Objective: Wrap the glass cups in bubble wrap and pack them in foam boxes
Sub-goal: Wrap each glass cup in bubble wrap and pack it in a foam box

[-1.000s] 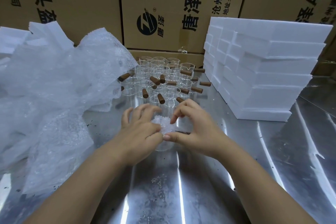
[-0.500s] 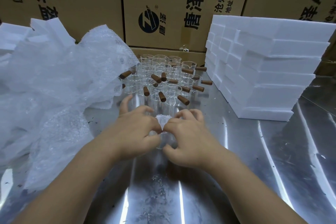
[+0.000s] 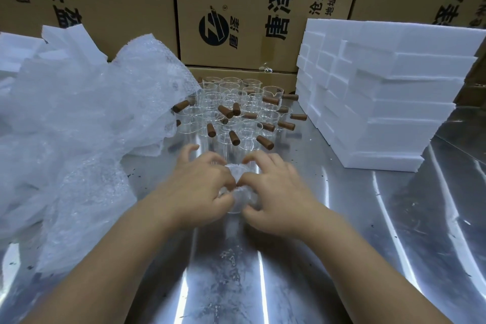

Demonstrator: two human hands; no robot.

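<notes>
Head view: wrap step in hand, one glass cup (image 3: 236,205) being bundled in bubble wrap (image 3: 234,170).
Cup is pinched btw curled fingers of left hand (image 3: 200,189) and right hand (image 3: 274,192), mid surface (image 3: 342,258); unwrapped cups (image 3: 236,108) at 12 o'clock, foam boxes (image 3: 381,100) at 2. Next, prob.: ends tucked in, bundle boxed.

near table (image 3: 342,258) bare | bubble wrap (image 3: 79,126) left | foam boxes (image 3: 381,102) right

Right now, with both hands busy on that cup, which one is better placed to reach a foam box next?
Probably the right hand: the foam boxes are stacked on its side, while the left hand has the bubble wrap heap beside it. Both hold the wrapped cup.
</notes>
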